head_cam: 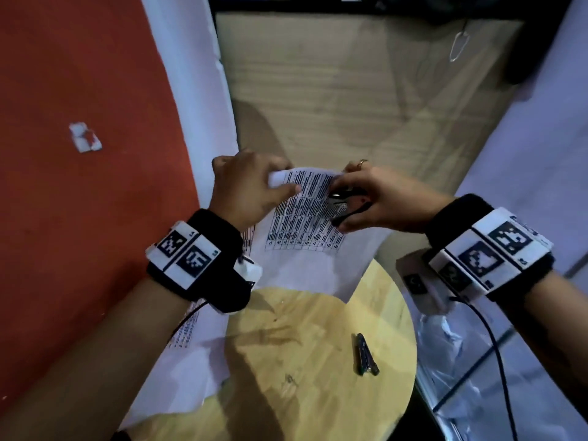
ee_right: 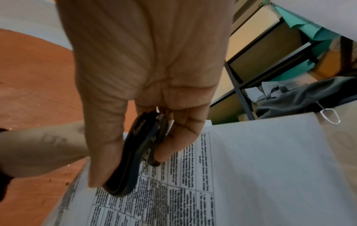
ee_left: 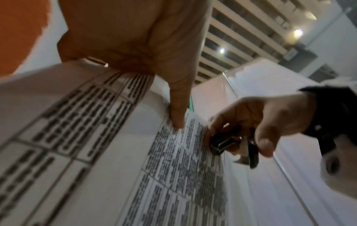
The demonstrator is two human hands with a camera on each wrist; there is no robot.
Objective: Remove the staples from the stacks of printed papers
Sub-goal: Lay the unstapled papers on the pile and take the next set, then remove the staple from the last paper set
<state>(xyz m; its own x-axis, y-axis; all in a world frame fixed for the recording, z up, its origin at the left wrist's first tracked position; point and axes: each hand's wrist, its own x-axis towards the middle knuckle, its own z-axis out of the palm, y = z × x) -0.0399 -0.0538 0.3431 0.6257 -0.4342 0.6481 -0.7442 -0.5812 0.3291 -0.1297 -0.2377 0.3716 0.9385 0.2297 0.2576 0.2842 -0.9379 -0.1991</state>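
The stack of printed papers (head_cam: 305, 218) is lifted above the round wooden table (head_cam: 321, 361), its lower sheets draping down onto the tabletop. The left hand (head_cam: 251, 186) grips the upper left corner of the stack, fingers curled round the rolled-back paper edge, while the right hand (head_cam: 375, 202) pinches a black staple remover (ee_right: 139, 152) between thumb and fingers at the stack's upper right corner, its metal tip against the printed page. A second dark tool (head_cam: 366, 356) lies on the table, below the raised stack.
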